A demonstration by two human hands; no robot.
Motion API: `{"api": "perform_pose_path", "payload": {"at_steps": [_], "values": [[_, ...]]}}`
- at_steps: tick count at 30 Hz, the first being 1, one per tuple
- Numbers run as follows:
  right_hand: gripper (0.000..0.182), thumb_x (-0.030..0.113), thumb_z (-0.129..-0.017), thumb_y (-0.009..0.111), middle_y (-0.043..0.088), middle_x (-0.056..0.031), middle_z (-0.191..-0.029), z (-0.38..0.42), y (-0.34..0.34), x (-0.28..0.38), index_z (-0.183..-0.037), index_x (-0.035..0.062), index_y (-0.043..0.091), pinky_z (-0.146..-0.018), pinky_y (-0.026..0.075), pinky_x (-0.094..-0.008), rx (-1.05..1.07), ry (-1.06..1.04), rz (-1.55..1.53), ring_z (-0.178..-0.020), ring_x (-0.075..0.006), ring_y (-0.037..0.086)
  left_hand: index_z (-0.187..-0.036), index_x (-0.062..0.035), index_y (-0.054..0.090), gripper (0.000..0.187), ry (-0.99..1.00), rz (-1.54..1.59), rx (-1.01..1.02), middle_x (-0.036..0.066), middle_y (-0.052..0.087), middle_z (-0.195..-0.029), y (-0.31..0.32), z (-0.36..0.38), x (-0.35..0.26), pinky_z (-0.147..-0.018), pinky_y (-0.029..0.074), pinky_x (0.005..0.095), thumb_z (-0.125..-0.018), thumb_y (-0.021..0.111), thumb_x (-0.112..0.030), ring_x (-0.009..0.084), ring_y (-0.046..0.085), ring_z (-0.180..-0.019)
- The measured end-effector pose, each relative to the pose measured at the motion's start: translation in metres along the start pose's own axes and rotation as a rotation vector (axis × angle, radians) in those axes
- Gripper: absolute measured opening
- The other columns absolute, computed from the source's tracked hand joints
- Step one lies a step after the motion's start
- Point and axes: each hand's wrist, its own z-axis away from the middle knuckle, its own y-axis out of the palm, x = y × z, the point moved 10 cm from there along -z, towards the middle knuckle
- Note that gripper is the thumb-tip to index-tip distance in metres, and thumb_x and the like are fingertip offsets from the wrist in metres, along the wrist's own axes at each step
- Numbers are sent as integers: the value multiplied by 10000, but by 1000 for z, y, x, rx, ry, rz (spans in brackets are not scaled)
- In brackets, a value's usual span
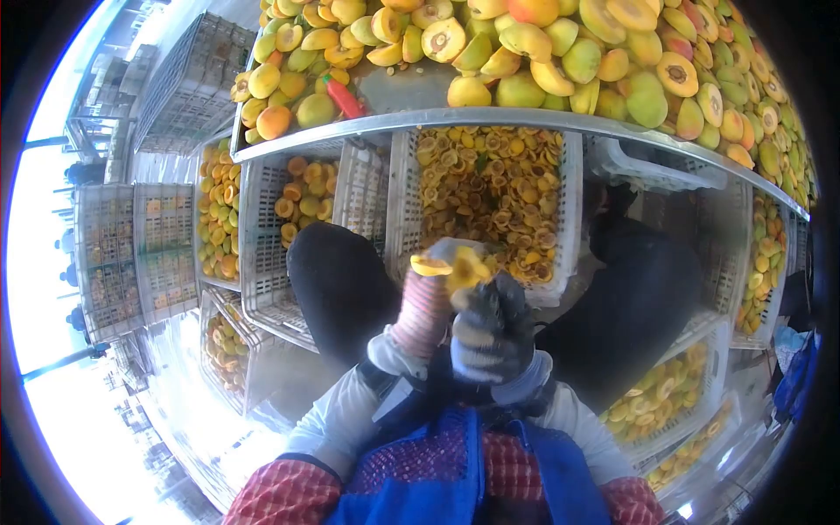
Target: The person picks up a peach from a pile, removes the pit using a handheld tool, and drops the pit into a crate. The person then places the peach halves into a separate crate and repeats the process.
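In the head view, my left hand, in a pale glove with reddish stripes, is raised in front of my lap with its fingers closed on a yellow peach half. My right hand, in a dark grey glove, is closed right beside it. A hollowed yellow piece of peach shows between the two hands, touching the right one's fingertips. Motion blurs this spot, and whatever sits inside the right fist is hidden. Directly below the hands stands a crate of thin, scooped-out peach scraps.
A metal-edged table ahead carries a heap of peach halves and a red-handled tool. Crates of peaches stand by my left knee, with more at my right. Stacked crates rise at far left.
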Motion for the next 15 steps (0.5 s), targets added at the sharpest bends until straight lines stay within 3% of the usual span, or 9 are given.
{"api": "perform_pose_path", "payload": {"at_steps": [1,3,5,7,9,12,15], "values": [[465,514,-951,380,386,24,-568,7,-20,16,-941,84,556,-341,298,-227,-60,-87,-9,-395,-71,324,-1026,-27,617,421,102,41,24,42,623,-919,0,3,-20,-746,478,262,-911,539,-424,125,584,-808],[459,517,-944,398,377,34,-553,21,-52,34,-926,91,569,-344,278,-225,-285,-199,41,-395,-72,313,-1021,-13,618,375,190,-208,-193,49,626,-910,-41,1,-57,-729,482,260,-924,529,-365,130,586,-810],[453,522,-936,417,361,47,-536,34,-78,48,-897,101,579,-347,255,-221,-581,-275,172,-395,-71,301,-989,-13,627,399,452,-687,-312,58,620,-915,-65,19,-129,-731,485,269,-925,507,-389,142,583,-814],[442,537,-915,456,324,63,-524,31,-86,49,-864,118,586,-355,227,-213,-520,-210,91,-396,-67,292,-1019,-14,622,353,598,-764,-441,81,619,-925,-106,32,-176,-741,478,275,-915,541,-342,132,580,-843],[442,544,-909,464,314,64,-527,36,-92,53,-853,120,577,-357,224,-216,-552,-229,110,-395,-65,285,-1074,-24,609,343,439,-1509,-632,161,632,-984,-149,25,-204,-784,491,339,-863,619,-294,252,621,-869],[444,547,-900,479,334,67,-515,40,-105,66,-832,122,591,-364,239,-228,-685,-291,262,-387,-69,292,-1115,-60,598,382,447,-1825,-748,190,624,-997,-145,0,-234,-799,484,378,-835,645,-315,307,615,-912],[464,565,-884,492,384,54,-505,45,-114,76,-797,121,594,-358,269,-240,-932,-336,439,-381,-88,343,-1178,-90,562,459,399,-1442,-559,172,604,-1069,-65,-52,-256,-815,477,387,-806,669,-335,303,605,-962]]}}
